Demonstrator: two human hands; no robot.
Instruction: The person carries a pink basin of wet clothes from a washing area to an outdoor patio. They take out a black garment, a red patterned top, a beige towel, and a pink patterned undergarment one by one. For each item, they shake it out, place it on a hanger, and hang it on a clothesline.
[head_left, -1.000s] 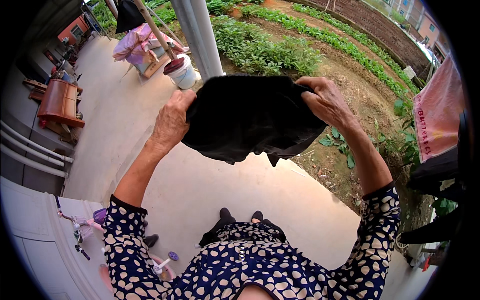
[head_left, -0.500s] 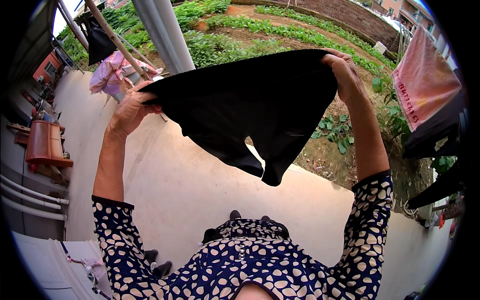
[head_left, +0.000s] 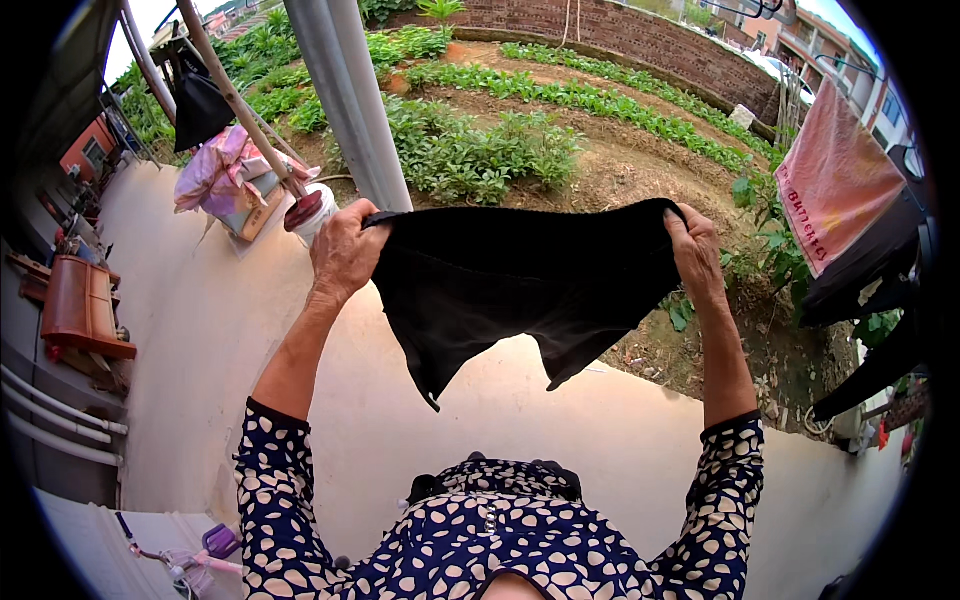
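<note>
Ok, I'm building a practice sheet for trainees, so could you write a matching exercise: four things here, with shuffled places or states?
1. black garment
2. pink towel
3. brick wall
4. white bucket

A. hanging toward the picture's right side
B. left of the grey pole
C. stretched between left hand and right hand
D. beyond the vegetable rows

Pairs: 1-C, 2-A, 3-D, 4-B
</note>
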